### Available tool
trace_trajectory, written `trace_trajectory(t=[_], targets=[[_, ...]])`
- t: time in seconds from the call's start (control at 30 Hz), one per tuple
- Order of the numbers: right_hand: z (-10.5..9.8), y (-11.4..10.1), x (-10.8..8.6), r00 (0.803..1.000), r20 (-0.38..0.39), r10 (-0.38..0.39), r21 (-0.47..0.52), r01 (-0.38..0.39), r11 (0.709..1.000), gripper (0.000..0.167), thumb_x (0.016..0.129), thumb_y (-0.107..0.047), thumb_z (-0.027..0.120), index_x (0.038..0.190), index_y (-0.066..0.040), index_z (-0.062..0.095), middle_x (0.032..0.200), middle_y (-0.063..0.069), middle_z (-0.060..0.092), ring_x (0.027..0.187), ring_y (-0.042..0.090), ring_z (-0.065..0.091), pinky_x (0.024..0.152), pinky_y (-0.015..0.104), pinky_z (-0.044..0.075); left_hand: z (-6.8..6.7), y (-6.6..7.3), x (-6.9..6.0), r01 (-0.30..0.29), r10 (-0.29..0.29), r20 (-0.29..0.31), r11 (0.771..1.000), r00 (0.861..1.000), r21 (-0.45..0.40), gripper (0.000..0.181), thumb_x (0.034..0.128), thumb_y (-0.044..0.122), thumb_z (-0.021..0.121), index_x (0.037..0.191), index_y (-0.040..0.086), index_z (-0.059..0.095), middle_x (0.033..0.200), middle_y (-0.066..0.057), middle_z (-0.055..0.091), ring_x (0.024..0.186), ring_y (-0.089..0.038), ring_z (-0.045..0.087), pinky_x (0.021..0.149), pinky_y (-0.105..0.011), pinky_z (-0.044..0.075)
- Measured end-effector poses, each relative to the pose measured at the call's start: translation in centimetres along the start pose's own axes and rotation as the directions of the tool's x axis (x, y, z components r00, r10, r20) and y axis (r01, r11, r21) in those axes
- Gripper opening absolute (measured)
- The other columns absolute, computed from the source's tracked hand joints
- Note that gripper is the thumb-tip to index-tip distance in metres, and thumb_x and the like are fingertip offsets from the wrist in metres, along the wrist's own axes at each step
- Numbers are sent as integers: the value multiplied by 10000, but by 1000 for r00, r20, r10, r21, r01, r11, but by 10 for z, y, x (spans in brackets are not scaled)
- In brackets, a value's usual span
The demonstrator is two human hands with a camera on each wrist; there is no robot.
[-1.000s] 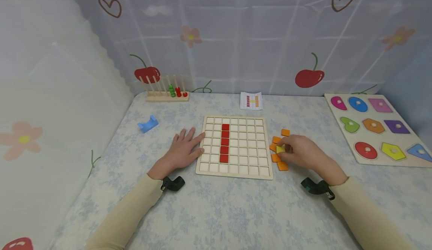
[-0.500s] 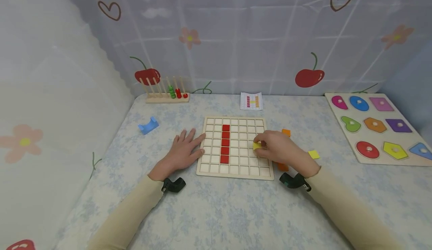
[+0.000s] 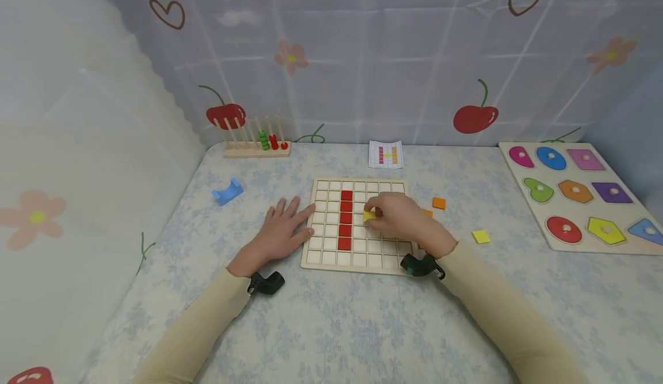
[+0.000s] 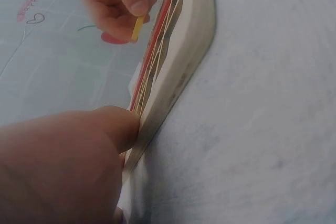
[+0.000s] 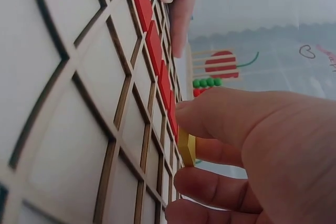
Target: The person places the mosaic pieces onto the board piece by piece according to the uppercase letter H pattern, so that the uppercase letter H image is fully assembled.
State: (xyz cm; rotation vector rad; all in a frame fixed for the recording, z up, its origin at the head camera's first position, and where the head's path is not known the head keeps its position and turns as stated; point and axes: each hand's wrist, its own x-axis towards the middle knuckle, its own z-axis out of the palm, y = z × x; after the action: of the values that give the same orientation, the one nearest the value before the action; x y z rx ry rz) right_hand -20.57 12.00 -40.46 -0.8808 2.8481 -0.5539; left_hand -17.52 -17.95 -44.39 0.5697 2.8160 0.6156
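- Where I look down through the head feed, a worktop (image 3: 331,320) spreads out under a pale cloth with faint blue mottling.
- Behind it I see a grey-lilac backdrop sheet (image 3: 352,67), creased and printed with cherries, hearts and flowers; a paler sheet (image 3: 77,113) closes off the left side.
- The wooden grid board (image 3: 357,270) lies flat near mid-worktop, five red tiles (image 3: 345,218) filling part of its third column from the left.
- I have the right hand (image 3: 404,218) pinching a yellow tile (image 3: 369,216) between thumb and fingers, over the board just right of the red column; whether the tile touches the board, I cannot tell.
- The left hand (image 3: 277,231) lies with fingers spread, thumb and forefinger at the board's left edge.
- Right of the board I make out orange tiles (image 3: 439,203), partly hidden by the right arm, and a loose yellow square (image 3: 481,236).
- Along the back stand a bead peg rack (image 3: 256,153) and, lying flat, a printed pattern card (image 3: 385,155).
- A blue curved piece (image 3: 228,192) sits at left; a knobbed shape puzzle (image 3: 580,213) lies far right.
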Motion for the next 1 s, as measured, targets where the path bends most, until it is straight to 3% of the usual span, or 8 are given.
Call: trace_trajectory(t=[0.2, 0.6, 1.0], targets=[[6, -2, 8, 1000, 8, -30, -11, 30, 999, 264, 916, -215, 763, 1126, -55, 759, 781, 20, 655, 691, 137, 527, 670, 296, 470, 0, 0, -1, 3, -3, 3, 1000, 1000, -5, 609, 1069, 372, 502, 1614, 155, 338, 1696, -259, 131, 1558, -541, 15, 1221, -721, 66], [13, -2, 14, 999, 9, -31, 43, 31, 999, 280, 915, -209, 758, 1144, -49, 756, 771, 12, 655, 705, 141, 540, 707, 311, 489, 1, 0, 0, 10, -10, 13, 1000, 1000, -2, 611, 1074, 370, 495, 1620, 158, 323, 1699, -258, 110, 1560, -536, 0, 1226, -714, 58], [13, -7, 15, 999, 19, -27, 35, 27, 999, 289, 922, -222, 760, 1149, -44, 758, 780, 17, 668, 729, 146, 558, 752, 341, 526, -1, 1, 0, 12, -12, 13, 1000, 1000, 2, 605, 1077, 352, 494, 1619, 145, 324, 1698, -262, 112, 1556, -544, 2, 1222, -719, 58]])
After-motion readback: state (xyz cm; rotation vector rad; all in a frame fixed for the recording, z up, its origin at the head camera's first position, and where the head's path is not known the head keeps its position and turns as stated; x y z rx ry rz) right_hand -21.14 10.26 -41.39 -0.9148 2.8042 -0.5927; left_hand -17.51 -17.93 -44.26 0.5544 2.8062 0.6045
